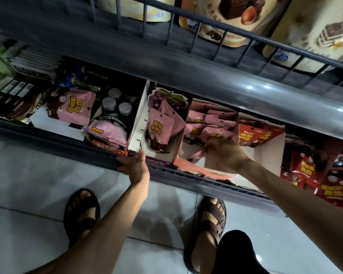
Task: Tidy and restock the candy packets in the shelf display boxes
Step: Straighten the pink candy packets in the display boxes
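Mostly, pink packets (160,129) lean back, tops rearward.

The shelf lip (226,91) is dark and smooth with a glossy sheen; the rail (206,26) above is matt painted metal wire. The display box (137,125) is matt white cardboard. Pink packets (160,127) and red packets (305,169) are shiny plastic film. Floor tiles (38,184) are smooth and glossy.

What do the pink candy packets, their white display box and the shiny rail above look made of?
Pink packets: likely plastic film, fairly matte; they crease and bulge. Display box: matte white cardboard, with folded walls and slit tabs. Rail: glossy dark metal or plastic, showing bright reflections; can't tell which.
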Available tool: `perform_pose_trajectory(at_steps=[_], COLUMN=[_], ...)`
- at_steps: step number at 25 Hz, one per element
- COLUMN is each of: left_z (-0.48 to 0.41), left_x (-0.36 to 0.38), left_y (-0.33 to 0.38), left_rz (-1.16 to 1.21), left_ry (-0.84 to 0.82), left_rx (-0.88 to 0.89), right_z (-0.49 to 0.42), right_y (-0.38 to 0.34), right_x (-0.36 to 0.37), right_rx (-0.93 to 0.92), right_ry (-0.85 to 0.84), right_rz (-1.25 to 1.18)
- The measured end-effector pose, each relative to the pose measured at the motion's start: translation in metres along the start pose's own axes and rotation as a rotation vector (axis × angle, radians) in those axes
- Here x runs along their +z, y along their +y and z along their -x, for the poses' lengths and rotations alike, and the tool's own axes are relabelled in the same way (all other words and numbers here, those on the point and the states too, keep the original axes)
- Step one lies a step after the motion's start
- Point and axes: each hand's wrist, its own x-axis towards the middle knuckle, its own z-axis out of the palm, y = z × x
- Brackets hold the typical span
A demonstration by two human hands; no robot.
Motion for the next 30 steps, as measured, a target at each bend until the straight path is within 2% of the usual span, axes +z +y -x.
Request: perform_pose_trajectory(at_steps=[1,3,5,7,10,14,17,20,25,30], left_z=[-0.001,-0.001,-0.002,0.000,0.000,-0.003,-0.002,0.000,0.000,0.000], left_x=[0.000,0.001,0.002,0.002,0.001,0.002,0.004,0.004,0.005,0.005], left_y=[-0.001,-0.003,-0.002,-0.001,-0.003,-0.008,-0.006,-0.005,-0.006,-0.007], left_rz=[-0.005,-0.008,0.007,0.018,0.042,0.050,0.079,0.197,0.099,0.197], left_ry=[0.001,0.008,0.006,0.007,0.001,0.022,0.012,-0.031,0.016,-0.022], left_rx=[0.000,0.002,0.005,0.006,0.027,0.042,0.037,0.003,0.022,0.023], right_z=[-0.001,-0.002,-0.007,-0.013,-0.016,-0.027,-0.046,-0.055,-0.061,-0.059], right_y=[0.000,-0.002,-0.004,-0.006,-0.011,-0.012,-0.019,-0.027,-0.028,-0.029], right_x=[0.003,0.009,0.013,0.014,0.022,0.007,-0.001,0.008,0.016,0.018], right_rx=[0.018,0.040,-0.019,-0.063,-0.031,0.037,0.059,0.045,0.038,0.042], right_ry=[0.052,0.176,0.272,0.258,0.153,0.231,0.314,0.263,0.264,0.279], right_rz=[-0.003,0.188,0.271,0.205,0.177,0.160,0.284,0.284,0.237,0.270])
